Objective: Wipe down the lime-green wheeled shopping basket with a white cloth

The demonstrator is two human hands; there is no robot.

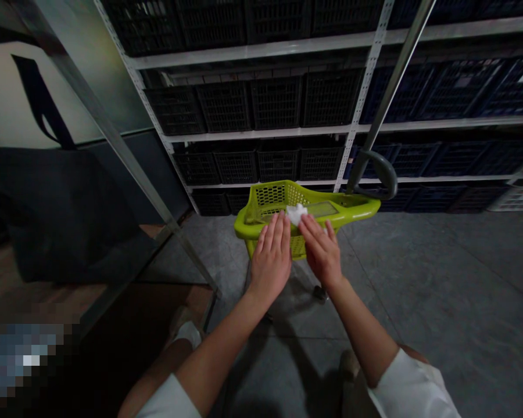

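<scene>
- Head view: the fingers (275, 229) of the left hand (270, 260) lie straight and close together, palm down, curled round nothing. Their tips reach a small white crumpled wad (296, 213).
- The right hand (322, 251) also keeps its fingers (310, 227) stretched out, slightly fanned. The forefinger tip touches the wad from 4 o'clock, and no grip shows.
- The wad sits on the near rim of a lime-green plastic lattice basket (261, 216), at 12 o'clock from both hands.
- A curved grey handle (384, 169) rises from the basket at 2 o'clock of the wad, joined to a slanting metal pole (396, 72).
- Beneath the basket, at 6 o'clock, a small dark wheel (319, 292) rests on the floor.
- The dull grey concrete floor (440, 273) is scuffed and carries the arms' shadows.
- White metal shelving (261, 51) fills 12 o'clock with black lattice crates (276, 101). Dark blue crates (457, 87) stand at 2 o'clock.
- At 9 o'clock a grey slanted rack upright (113, 136) crosses a dark wall.
</scene>
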